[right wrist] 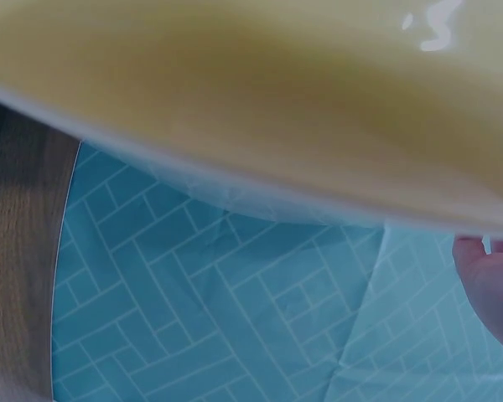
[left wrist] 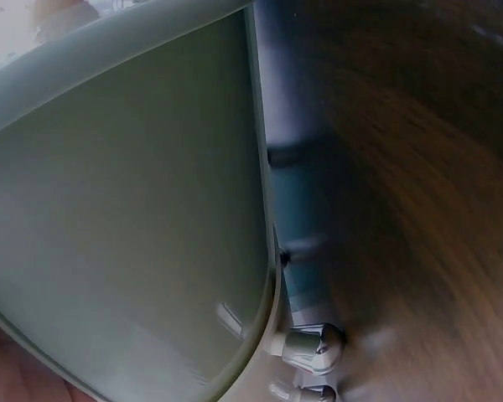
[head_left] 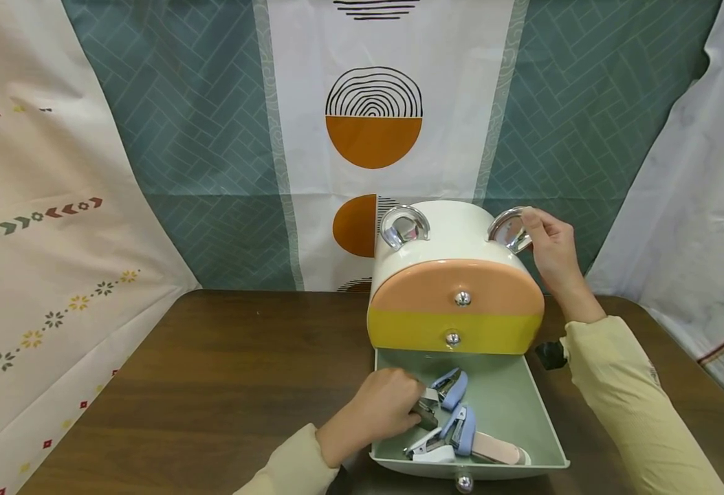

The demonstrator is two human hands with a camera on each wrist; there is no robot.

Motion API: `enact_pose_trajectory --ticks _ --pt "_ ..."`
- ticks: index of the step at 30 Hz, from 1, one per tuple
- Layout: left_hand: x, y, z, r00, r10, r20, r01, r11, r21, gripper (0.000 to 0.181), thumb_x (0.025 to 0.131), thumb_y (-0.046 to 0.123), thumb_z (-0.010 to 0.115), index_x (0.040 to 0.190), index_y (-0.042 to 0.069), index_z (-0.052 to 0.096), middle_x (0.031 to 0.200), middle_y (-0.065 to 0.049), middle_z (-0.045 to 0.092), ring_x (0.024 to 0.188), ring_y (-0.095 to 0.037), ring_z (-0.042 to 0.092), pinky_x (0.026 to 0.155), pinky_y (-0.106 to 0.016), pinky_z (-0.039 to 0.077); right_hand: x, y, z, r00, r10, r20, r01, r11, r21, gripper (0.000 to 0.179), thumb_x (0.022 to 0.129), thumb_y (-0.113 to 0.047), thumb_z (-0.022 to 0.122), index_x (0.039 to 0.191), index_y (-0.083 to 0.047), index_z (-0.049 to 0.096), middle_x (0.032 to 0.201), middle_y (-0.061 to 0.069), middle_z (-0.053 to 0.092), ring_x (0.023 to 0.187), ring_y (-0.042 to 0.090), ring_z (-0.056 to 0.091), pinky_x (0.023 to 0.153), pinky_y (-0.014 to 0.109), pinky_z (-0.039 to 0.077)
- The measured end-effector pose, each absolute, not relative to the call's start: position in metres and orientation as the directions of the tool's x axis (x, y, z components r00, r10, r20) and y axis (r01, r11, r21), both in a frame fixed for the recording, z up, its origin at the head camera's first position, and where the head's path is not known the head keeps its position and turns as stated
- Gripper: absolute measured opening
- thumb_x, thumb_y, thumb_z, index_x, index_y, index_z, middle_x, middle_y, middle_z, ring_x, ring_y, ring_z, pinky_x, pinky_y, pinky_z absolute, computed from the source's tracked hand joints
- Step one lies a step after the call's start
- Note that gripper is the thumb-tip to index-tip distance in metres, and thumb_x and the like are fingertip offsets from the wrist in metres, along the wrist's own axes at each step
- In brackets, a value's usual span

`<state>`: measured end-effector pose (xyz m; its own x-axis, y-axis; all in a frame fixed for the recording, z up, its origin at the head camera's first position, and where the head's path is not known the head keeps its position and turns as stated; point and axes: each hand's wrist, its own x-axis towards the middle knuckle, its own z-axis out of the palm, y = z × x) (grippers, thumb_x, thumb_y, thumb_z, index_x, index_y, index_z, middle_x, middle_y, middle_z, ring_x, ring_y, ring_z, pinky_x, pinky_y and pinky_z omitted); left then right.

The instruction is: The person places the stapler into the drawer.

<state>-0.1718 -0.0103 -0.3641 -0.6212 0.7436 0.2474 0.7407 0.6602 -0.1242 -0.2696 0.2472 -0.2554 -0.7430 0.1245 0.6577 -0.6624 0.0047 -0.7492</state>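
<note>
In the head view my left hand is in the pulled-out green bottom drawer, its fingers curled round a small dark stapler. Beside it lie blue mini staplers, a white stapler and a pink one. My right hand pinches the right silver ring-shaped ear on top of the rounded white cabinet. The left wrist view shows the drawer wall close up; in the right wrist view, fingers show at the right edge.
Above the open drawer, the orange drawer and yellow drawer are closed, each with a silver knob. A second silver ear stands at the cabinet's left. The brown wooden table ends at a patterned curtain.
</note>
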Motion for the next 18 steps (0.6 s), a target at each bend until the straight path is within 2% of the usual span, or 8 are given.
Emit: enact_pose_trajectory --ticks 11,18 --pt "-0.1721 -0.0098 -0.3639 -0.614 0.746 0.260 0.741 0.657 -0.135 0.025 0.064 0.029 0.077 0.059 0.020 0.054 0.056 0.009 0.050 0.053 -0.007 0.050 0.042 -0.025 0.037 -0.2699 0.2482 -0.2545 -0.744 0.124 0.657 -0.663 -0.012 -0.749 0.028 0.092 -0.011 0.050 0.071 -0.016 0.067 0.062 -0.006 0.057 0.061 0.005 0.048 0.055 0.015 0.039" --pt "-0.1711 -0.0125 -0.3598 -0.632 0.740 0.229 0.749 0.659 -0.063 0.025 0.068 0.029 0.075 0.061 0.022 0.053 0.057 0.012 0.048 0.055 -0.005 0.050 0.043 -0.023 0.036 -0.2692 0.2480 -0.2548 -0.746 0.119 0.655 -0.662 -0.026 -0.749 0.028 0.092 -0.012 0.050 0.070 -0.015 0.067 0.062 -0.007 0.057 0.061 0.005 0.048 0.055 0.015 0.039"
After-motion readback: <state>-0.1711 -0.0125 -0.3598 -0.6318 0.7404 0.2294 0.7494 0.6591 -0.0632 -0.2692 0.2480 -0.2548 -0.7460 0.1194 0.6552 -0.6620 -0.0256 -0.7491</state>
